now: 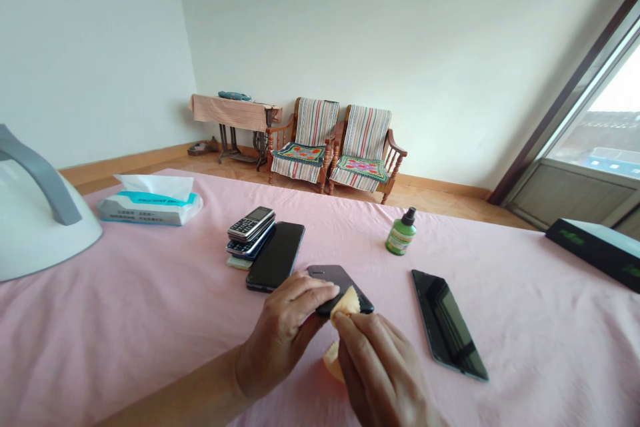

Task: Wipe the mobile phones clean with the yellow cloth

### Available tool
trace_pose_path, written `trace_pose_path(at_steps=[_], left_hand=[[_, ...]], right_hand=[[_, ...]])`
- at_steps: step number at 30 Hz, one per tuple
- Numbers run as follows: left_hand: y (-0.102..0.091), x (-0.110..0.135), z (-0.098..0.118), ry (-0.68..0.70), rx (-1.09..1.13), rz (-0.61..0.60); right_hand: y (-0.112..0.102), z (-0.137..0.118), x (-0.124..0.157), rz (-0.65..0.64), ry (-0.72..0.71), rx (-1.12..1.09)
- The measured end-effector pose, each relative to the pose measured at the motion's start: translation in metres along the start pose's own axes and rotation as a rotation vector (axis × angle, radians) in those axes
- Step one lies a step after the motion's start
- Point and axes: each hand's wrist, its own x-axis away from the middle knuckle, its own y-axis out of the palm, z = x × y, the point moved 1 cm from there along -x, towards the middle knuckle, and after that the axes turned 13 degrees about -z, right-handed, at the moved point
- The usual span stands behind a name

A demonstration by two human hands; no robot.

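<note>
A dark smartphone point(336, 275) lies back side up, its camera corner pointing away from me. My left hand point(287, 320) grips its left edge, with the thumb beneath and the fingers across the back. Pinched in the fingers of my right hand point(375, 363) is a yellow cloth point(347, 301) with zigzag edges, touching the phone's near end. Part of the cloth hangs below the hand. To the right a black tablet point(447, 323) rests screen up. A green spray bottle point(401, 233) with a black top stands upright behind the hands.
Left of the hands lie another black smartphone point(280, 253) and a stack of keypad phones point(253, 223). A tissue pack point(150, 203) and a large white object with a grey handle point(43, 220) are farther left. A black box point(595, 250) sits at the right edge of the pink tablecloth point(190, 320).
</note>
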Motion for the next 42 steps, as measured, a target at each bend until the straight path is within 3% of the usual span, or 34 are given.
trace_pose_path(at_steps=[8, 15, 20, 29, 34, 39, 42], left_hand=[[0.002, 0.001, 0.0, -0.006, -0.008, -0.025], [0.001, 0.001, 0.001, 0.015, -0.023, -0.018], [0.001, 0.0, 0.001, -0.01, -0.011, -0.002], [0.007, 0.002, 0.0, 0.028, -0.016, 0.009], [0.003, 0.002, -0.003, -0.001, 0.009, -0.014], [-0.002, 0.0, -0.005, -0.015, 0.015, 0.101], [-0.003, 0.0, -0.005, 0.006, 0.017, 0.094]], right_hand=[[-0.003, 0.0, -0.006, 0.008, -0.007, -0.054], [-0.002, -0.003, -0.01, -0.061, -0.072, -0.059], [0.001, 0.0, -0.006, 0.011, 0.011, -0.097], [0.005, -0.013, -0.015, -0.06, -0.096, -0.04], [0.008, 0.001, 0.003, -0.064, 0.052, -0.17], [0.005, 0.021, 0.006, 0.015, 0.332, -0.265], [0.001, 0.035, 0.004, 0.077, 0.518, -0.261]])
